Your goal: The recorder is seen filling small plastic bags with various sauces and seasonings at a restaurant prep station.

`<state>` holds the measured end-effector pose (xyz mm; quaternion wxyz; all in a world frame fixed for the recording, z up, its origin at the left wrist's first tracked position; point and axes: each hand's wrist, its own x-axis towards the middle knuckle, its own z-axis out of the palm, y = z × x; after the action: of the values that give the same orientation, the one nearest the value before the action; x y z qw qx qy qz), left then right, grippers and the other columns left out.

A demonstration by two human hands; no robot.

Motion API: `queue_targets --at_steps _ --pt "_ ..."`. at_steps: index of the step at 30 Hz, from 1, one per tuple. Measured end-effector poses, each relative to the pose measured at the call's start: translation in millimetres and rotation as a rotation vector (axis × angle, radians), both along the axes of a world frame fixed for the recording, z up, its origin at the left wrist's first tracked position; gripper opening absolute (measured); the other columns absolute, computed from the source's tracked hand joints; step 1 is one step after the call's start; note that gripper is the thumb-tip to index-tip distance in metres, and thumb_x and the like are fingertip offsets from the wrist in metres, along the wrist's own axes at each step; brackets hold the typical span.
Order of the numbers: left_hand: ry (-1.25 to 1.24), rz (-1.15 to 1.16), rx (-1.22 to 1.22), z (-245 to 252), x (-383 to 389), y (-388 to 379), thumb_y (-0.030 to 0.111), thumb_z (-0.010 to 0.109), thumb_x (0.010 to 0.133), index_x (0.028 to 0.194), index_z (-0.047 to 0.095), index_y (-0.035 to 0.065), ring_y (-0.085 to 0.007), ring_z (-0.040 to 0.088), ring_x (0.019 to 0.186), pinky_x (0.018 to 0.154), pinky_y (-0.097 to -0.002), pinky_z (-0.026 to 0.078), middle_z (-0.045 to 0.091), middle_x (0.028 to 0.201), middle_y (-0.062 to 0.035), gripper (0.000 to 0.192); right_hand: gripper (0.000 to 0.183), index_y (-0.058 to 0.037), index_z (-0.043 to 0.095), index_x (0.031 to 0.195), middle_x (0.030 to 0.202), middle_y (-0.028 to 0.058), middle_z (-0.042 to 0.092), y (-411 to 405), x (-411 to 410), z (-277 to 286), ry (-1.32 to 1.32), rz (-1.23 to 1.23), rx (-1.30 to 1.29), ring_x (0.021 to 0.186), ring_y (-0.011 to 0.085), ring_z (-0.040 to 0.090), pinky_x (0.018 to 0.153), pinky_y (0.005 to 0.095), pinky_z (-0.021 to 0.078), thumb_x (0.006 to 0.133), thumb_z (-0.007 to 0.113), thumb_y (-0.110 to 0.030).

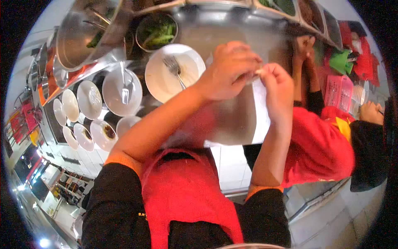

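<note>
My left hand [231, 73] and my right hand [276, 82] meet at the fingertips over a metal work surface [214, 37]. A tiny pale piece [258, 71] shows at the pinched fingertips of my right hand; blur hides what it is. The fingers of my left hand are curled, and whether they hold something is unclear. Left of my left hand, a large white bowl [158, 73] holds a fork [172, 67]. Behind it stands a round container of leafy greens [160, 32].
Several white bowls [89, 99] stand at the left, one holding a dark sauce [108, 132]. A large metal bowl [80, 40] is at the upper left. Food containers [281, 6] line the back. A co-worker's hands [304, 46] and red apron [317, 143] are close on the right, beside a pink basket [337, 93].
</note>
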<state>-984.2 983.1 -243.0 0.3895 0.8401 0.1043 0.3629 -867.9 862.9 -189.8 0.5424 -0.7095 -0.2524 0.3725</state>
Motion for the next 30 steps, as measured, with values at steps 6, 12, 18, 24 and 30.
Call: queue_targets --at_steps 6,12,18,24,30 --pt "0.13 -0.125 0.048 7.5 -15.3 0.1 0.009 0.07 0.077 0.105 0.067 0.0128 -0.0266 0.055 0.116 0.098 -0.0471 0.034 0.067 0.113 0.0001 0.028 0.027 -0.0009 0.055 0.083 0.068 0.0184 0.056 -0.5 -16.1 30.1 -0.569 0.239 -0.252 0.061 0.0338 0.057 0.057 0.0403 0.0432 0.094 0.062 -0.025" --pt "0.102 -0.096 0.006 19.2 -21.1 -5.8 0.005 0.068 0.077 0.105 0.066 0.0104 -0.0268 0.054 0.118 0.098 -0.046 0.034 0.067 0.112 -0.0014 0.028 0.024 -0.001 0.055 0.076 0.067 0.0135 0.059 -5.7 -19.4 29.2 -0.564 0.236 -0.127 0.058 0.0273 0.056 0.055 0.0361 0.0423 0.095 0.057 -0.015" --pt "0.069 -0.087 -0.005 29.9 -13.4 -15.3 0.007 0.066 0.081 0.102 0.068 0.0135 -0.027 0.052 0.119 0.1 -0.0453 0.031 0.068 0.114 0.0003 0.023 0.027 -0.0022 0.056 0.07 0.069 -0.0055 0.054 -15.6 -21.6 6.9 0.026 -0.078 0.048 0.066 0.0028 0.045 0.057 0.0228 0.0361 0.095 0.056 -0.011" --pt "0.092 -0.079 -0.006 31.6 -21.1 -14.0 -0.002 0.062 0.075 0.098 0.066 0.0111 -0.0291 0.051 0.121 0.1 -0.0457 0.032 0.067 0.118 -0.0008 0.026 0.026 -0.0084 0.054 0.067 0.06 -0.0066 0.046 -7.8 -35.7 4.0 0.076 -0.159 0.165 0.052 0.0011 0.035 0.048 0.0207 0.0252 0.093 0.056 -0.009" --pt "0.067 -0.071 -0.017 56.2 -17.2 -21.2 -0.002 0.061 0.077 0.096 0.066 0.0098 -0.0299 0.051 0.122 0.103 -0.0477 0.031 0.067 0.116 -0.0013 0.023 0.026 -0.0028 0.053 0.069 0.068 -0.0033 0.053 -9.0 -27.7 35.2 -0.018 -0.063 0.22 0.065 0.006 0.047 0.061 0.0235 0.0385 0.095 0.056 -0.009"
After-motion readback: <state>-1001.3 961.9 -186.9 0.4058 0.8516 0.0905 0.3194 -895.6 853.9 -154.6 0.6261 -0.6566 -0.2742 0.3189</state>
